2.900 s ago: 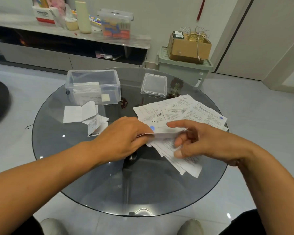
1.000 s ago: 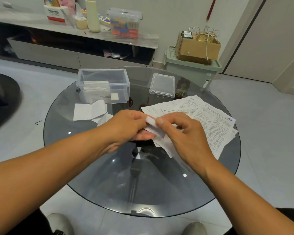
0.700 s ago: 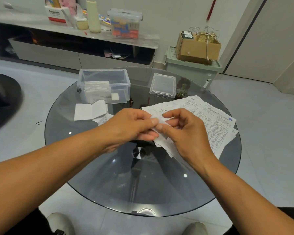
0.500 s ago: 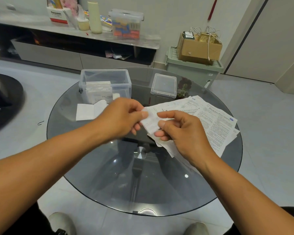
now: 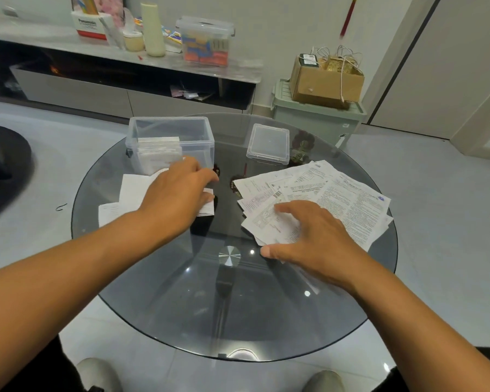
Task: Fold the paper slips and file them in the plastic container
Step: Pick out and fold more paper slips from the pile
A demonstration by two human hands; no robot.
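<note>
A round dark glass table (image 5: 232,306) stands on a pale tiled floor, with a low sideboard (image 5: 125,66) behind it. A moment ago both hands worked together on one slip in the middle; now they have separated. The left hand (image 5: 178,196) has carried the folded slip (image 5: 208,206) to the left, and only its corner shows under the curled fingers, so it seems pinched, near the other folded slips (image 5: 130,190) lying just in front of the plastic container (image 5: 170,142). I judge this fold finished. The right hand (image 5: 309,236) lies with spread fingers on the pile of unfolded papers (image 5: 337,199), holding nothing yet, probably to take the next one. The container is open, with slips already standing inside; its lid (image 5: 268,144) lies apart, and nothing blocks the way.
</note>
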